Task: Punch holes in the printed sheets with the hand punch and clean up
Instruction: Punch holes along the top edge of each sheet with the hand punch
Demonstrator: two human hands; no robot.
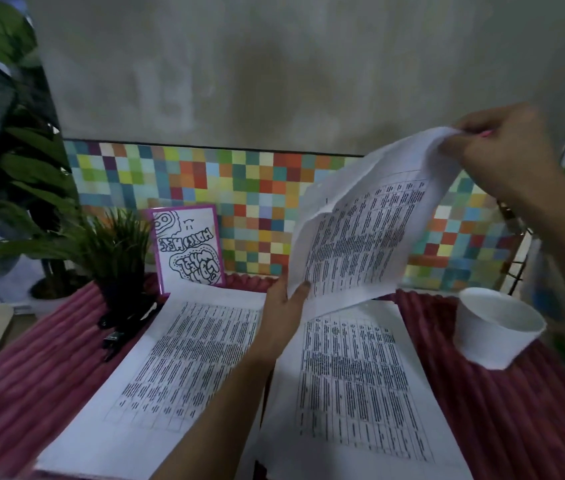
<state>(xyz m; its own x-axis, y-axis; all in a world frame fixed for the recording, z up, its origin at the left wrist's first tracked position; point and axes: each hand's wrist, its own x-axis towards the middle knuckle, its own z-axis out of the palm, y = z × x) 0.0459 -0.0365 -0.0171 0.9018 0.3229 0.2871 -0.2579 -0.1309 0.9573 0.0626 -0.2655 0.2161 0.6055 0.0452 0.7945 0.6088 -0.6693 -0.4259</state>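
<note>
Wall [239, 64]: plain and grey, filling the upper half of the view.
Cloth [516, 410]: dark red and ribbed, covering the table under everything.
Tile band [239, 188]: many-coloured small squares along the foot of the wall.
Big plant [0, 133]: broad green leaves at the far left, beside the table.
Left printed sheet [177, 358]: flat on the cloth, angled, covered in rows of black text.
Right printed sheet [353, 386]: flat on the cloth just beside the left one, more paper edges showing beneath it.
Lifted sheet [357, 237]: held in the air above the right printed sheet, curved, print facing the camera.
Small plant [115, 244]: grassy, in a dark pot at the back left of the table.
Card [187, 251]: purple-edged, black doodle lettering, leaning on the tiles.
Cup [495, 323]: white, tilted, on the cloth at right.
Right hand [502, 150]: fingers curled, pinching the lifted sheet's top corner; a pink tip [485, 133] peeks out.
Left hand [288, 296]: thumb in front, fingers behind, clamped on the lifted sheet's lower edge.
Black tool [128, 323]: by the pot, too dark to identify.
</note>
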